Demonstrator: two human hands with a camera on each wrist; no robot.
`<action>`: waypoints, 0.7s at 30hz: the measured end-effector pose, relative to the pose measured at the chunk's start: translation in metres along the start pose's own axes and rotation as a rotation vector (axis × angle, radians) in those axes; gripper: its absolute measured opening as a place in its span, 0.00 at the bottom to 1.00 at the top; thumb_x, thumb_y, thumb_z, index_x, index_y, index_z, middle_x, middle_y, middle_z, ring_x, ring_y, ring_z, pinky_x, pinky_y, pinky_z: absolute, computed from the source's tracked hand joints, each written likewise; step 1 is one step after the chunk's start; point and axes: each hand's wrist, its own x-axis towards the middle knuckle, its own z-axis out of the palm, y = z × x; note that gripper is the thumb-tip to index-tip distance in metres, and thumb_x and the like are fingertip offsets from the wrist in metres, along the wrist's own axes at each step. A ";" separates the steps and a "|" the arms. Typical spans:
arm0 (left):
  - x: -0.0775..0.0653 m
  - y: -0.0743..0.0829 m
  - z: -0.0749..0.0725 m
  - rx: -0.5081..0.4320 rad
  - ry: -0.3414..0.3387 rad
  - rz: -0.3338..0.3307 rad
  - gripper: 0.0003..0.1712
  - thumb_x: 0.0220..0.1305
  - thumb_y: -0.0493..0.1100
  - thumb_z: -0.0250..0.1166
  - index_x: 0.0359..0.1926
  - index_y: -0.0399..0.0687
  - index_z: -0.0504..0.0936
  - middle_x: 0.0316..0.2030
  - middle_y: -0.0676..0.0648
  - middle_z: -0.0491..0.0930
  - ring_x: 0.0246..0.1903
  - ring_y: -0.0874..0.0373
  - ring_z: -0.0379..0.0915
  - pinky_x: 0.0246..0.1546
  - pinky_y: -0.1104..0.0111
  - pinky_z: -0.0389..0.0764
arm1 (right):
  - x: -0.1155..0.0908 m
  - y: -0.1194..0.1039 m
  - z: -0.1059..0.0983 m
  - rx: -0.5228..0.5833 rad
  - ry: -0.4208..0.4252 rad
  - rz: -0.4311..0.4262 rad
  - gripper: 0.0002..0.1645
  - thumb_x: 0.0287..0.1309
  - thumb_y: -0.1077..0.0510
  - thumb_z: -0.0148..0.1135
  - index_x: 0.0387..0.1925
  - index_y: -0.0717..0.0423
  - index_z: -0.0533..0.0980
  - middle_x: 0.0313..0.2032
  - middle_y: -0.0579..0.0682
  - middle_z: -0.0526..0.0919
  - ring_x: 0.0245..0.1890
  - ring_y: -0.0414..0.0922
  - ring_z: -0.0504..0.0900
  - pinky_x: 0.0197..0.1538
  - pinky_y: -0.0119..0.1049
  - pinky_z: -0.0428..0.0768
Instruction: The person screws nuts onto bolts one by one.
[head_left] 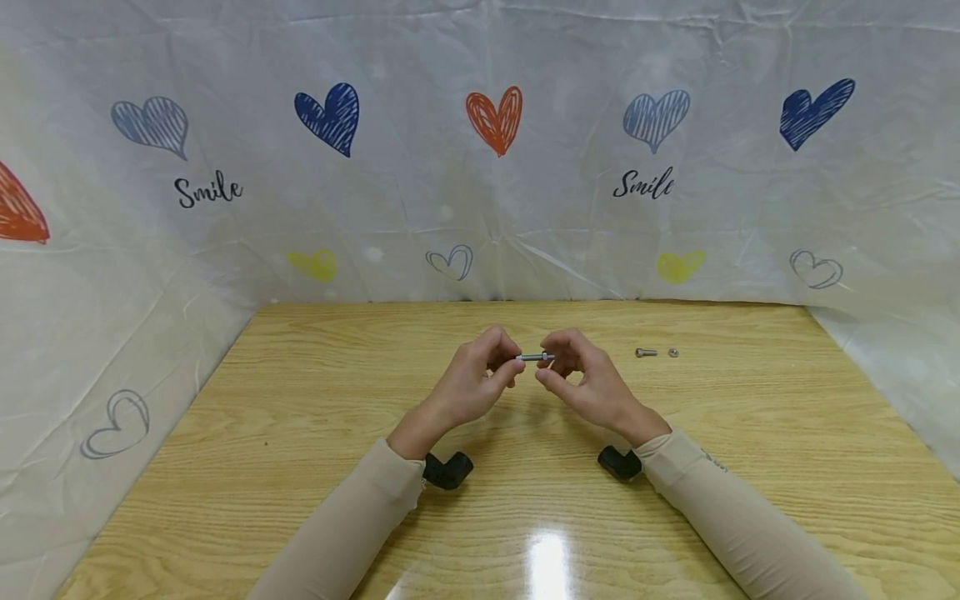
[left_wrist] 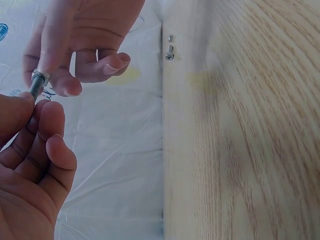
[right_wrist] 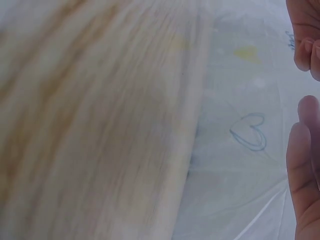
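A silver bolt [head_left: 531, 357] is held level above the table, its head end pinched between the thumb and fingers of my left hand [head_left: 474, 379]. A hex nut [left_wrist: 40, 77] sits on the bolt's threads, near the end facing my right hand [head_left: 588, 379]. My right thumb and forefinger stand apart on either side of that end, with a gap between them in the head view. In the left wrist view the right fingers are very close to the nut; contact is hard to tell. The right wrist view catches only parts of both hands at its edge.
On the wooden table [head_left: 300, 433], to the right of my hands, lie a second bolt [head_left: 646, 352] and a loose nut [head_left: 673, 352]. A white cloth with printed hearts [head_left: 495, 208] hangs behind the table. Black wrist mounts [head_left: 448, 471] show below my sleeves.
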 end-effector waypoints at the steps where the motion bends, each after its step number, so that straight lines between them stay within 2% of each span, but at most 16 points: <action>1: 0.000 0.000 0.000 0.000 0.001 -0.001 0.04 0.69 0.37 0.58 0.40 0.39 0.72 0.30 0.50 0.76 0.23 0.63 0.73 0.24 0.69 0.76 | 0.000 0.001 0.000 0.004 -0.002 -0.008 0.16 0.59 0.72 0.59 0.48 0.65 0.68 0.37 0.62 0.79 0.30 0.51 0.81 0.34 0.41 0.80; 4: 0.000 0.000 0.000 0.003 0.001 -0.006 0.03 0.68 0.36 0.58 0.39 0.40 0.72 0.30 0.50 0.76 0.23 0.63 0.73 0.24 0.69 0.75 | 0.000 0.002 0.001 0.014 -0.002 -0.027 0.14 0.60 0.73 0.58 0.47 0.65 0.69 0.35 0.60 0.79 0.27 0.50 0.81 0.33 0.42 0.80; 9: 0.001 0.001 0.000 0.010 0.001 -0.010 0.03 0.68 0.35 0.58 0.39 0.40 0.72 0.29 0.50 0.76 0.23 0.62 0.74 0.24 0.69 0.75 | 0.001 0.003 0.001 0.012 0.001 -0.037 0.10 0.61 0.72 0.57 0.44 0.65 0.70 0.30 0.54 0.79 0.24 0.43 0.79 0.30 0.38 0.79; 12: 0.000 0.001 0.000 0.001 0.006 -0.013 0.03 0.67 0.34 0.58 0.39 0.41 0.72 0.29 0.50 0.76 0.23 0.56 0.75 0.24 0.69 0.76 | 0.001 0.002 0.001 0.007 -0.003 -0.025 0.09 0.62 0.71 0.56 0.44 0.65 0.71 0.29 0.51 0.78 0.24 0.40 0.79 0.29 0.36 0.77; 16: 0.000 0.001 0.000 -0.020 0.009 -0.021 0.03 0.67 0.33 0.58 0.39 0.42 0.72 0.30 0.49 0.77 0.24 0.47 0.76 0.24 0.68 0.76 | 0.001 0.002 0.001 0.002 -0.009 0.011 0.06 0.64 0.69 0.56 0.42 0.62 0.72 0.29 0.48 0.78 0.24 0.43 0.80 0.28 0.35 0.76; 21: 0.001 0.001 0.000 -0.022 0.004 -0.027 0.03 0.68 0.35 0.59 0.39 0.43 0.72 0.30 0.50 0.77 0.24 0.50 0.77 0.23 0.68 0.75 | 0.001 0.004 0.002 -0.004 -0.005 0.052 0.04 0.66 0.67 0.54 0.40 0.58 0.74 0.30 0.47 0.78 0.25 0.48 0.80 0.29 0.35 0.76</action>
